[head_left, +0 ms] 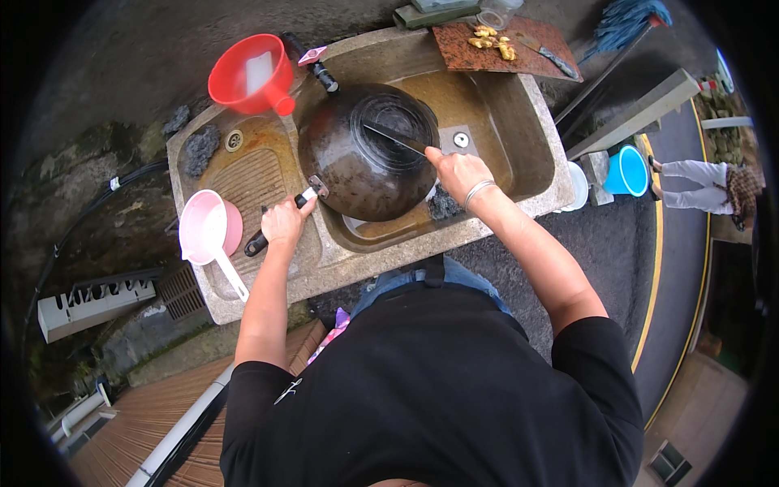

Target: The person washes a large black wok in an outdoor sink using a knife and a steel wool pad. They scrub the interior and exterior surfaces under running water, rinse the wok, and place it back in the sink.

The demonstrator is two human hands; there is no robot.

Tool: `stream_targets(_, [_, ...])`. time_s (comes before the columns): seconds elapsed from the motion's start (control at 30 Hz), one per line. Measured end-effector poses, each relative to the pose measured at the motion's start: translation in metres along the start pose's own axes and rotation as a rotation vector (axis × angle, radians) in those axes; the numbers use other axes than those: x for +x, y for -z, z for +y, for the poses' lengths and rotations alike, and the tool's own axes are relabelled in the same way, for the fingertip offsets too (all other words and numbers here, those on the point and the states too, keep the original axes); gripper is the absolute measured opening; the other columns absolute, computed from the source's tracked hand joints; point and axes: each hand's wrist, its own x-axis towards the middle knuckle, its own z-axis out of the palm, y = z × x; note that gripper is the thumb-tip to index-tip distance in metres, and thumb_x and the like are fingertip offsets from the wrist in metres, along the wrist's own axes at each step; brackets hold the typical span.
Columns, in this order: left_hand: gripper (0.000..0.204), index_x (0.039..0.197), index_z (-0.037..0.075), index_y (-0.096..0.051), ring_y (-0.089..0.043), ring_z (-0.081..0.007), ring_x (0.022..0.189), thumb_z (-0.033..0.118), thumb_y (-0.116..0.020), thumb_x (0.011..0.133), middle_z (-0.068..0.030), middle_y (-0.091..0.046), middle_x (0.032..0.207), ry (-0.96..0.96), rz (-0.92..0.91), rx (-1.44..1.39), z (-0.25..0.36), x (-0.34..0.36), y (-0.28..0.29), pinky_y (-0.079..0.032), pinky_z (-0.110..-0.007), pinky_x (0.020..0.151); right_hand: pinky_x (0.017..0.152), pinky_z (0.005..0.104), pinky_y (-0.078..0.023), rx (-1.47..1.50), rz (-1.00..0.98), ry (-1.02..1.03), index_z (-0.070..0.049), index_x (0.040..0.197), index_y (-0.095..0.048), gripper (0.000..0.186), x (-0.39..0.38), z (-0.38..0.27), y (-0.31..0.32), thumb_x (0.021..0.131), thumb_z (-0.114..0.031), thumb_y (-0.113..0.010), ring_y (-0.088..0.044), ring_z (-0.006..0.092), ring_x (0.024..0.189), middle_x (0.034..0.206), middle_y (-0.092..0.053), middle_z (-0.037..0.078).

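The left hand is nearest, its fingers curled round the black handle, with the grip's butt jutting out at 7 o'clock below the fist. The right hand is closed in a firm fist about the grip of a knife, whose blade points to 10 o'clock and lies along the ringed centre of the wok. The wok appears to rest bottom up over the sink, its handle standing over the ribbed drainboard. It looks like thick dark metal, so it should be heavy and stiff, hardly fragile; its rounded back has a sheen and, if wet, would be slippery and apt to rock or turn. The handle is the sound place to take hold, close to the bracket, with the far rim as a second hold for a lift. From the left hand the wok lies at about 2 o'clock, joined to it by the handle; from the right hand, between 9 and 10 o'clock, just beside the knuckles. A pink bowl sits at the left hand's 9 o'clock. Farther off, from the wok, come the red ladle at 10 o'clock, the tap at 11, and the board with ginger at 2.
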Motion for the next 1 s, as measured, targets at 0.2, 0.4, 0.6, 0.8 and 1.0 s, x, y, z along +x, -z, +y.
stream_targets(0.2, [0.06, 0.078, 0.006, -0.065, -0.067, -0.0366, 0.071, 0.064, -0.051, 0.081, -0.0209, -0.066, 0.073, -0.007, 0.023, 0.009, 0.001, 0.0, 0.0, -0.053, -0.046, 0.063, 0.059, 0.0428, -0.053, -0.024, 0.061, 0.017, -0.006, 0.099, -0.05, 0.013, -0.001, -0.009, 0.01, 0.087, -0.007, -0.045, -0.067, 0.0331, 0.066, 0.07, -0.065, 0.017])
stream_targets(0.4, [0.059, 0.078, 0.007, -0.065, -0.067, -0.0368, 0.069, 0.064, -0.051, 0.081, -0.0211, -0.066, 0.072, -0.011, 0.038, 0.004, -0.002, -0.001, -0.003, -0.053, -0.045, 0.062, 0.066, 0.0413, -0.055, -0.017, -0.048, -0.056, -0.008, 0.099, -0.053, 0.013, 0.0, -0.02, 0.02, 0.087, -0.008, -0.048, -0.068, 0.0317, 0.075, 0.078, -0.068, 0.017])
stream_targets(0.6, [0.06, 0.077, 0.006, -0.065, -0.067, -0.035, 0.067, 0.064, -0.052, 0.081, -0.0202, -0.066, 0.07, -0.034, 0.083, 0.025, -0.001, 0.001, -0.004, -0.054, -0.043, 0.061, 0.069, 0.0411, -0.054, -0.007, -0.049, -0.091, -0.008, 0.097, -0.055, 0.013, 0.005, -0.021, 0.028, 0.088, -0.009, -0.047, -0.068, 0.0316, 0.079, 0.08, -0.068, 0.017])
stream_targets(0.8, [0.059, 0.076, 0.006, -0.065, -0.067, -0.0332, 0.064, 0.064, -0.053, 0.08, -0.019, -0.066, 0.068, -0.056, 0.115, 0.026, 0.002, 0.0, -0.004, -0.054, -0.041, 0.06, 0.072, 0.0426, -0.054, 0.053, -0.041, -0.156, -0.007, 0.101, -0.056, 0.017, 0.015, -0.005, 0.017, 0.088, -0.008, -0.045, -0.067, 0.0339, 0.084, 0.085, -0.067, 0.019])
stream_targets(1.0, [0.059, 0.074, 0.007, -0.064, -0.067, -0.0329, 0.064, 0.064, -0.053, 0.08, -0.0178, -0.066, 0.068, -0.038, 0.129, 0.065, -0.001, -0.001, -0.008, -0.054, -0.041, 0.06, 0.073, 0.0433, -0.053, 0.089, -0.089, -0.149, -0.007, 0.101, -0.056, 0.019, -0.003, -0.023, 0.031, 0.087, -0.006, -0.044, -0.066, 0.0347, 0.086, 0.086, -0.067, 0.02])
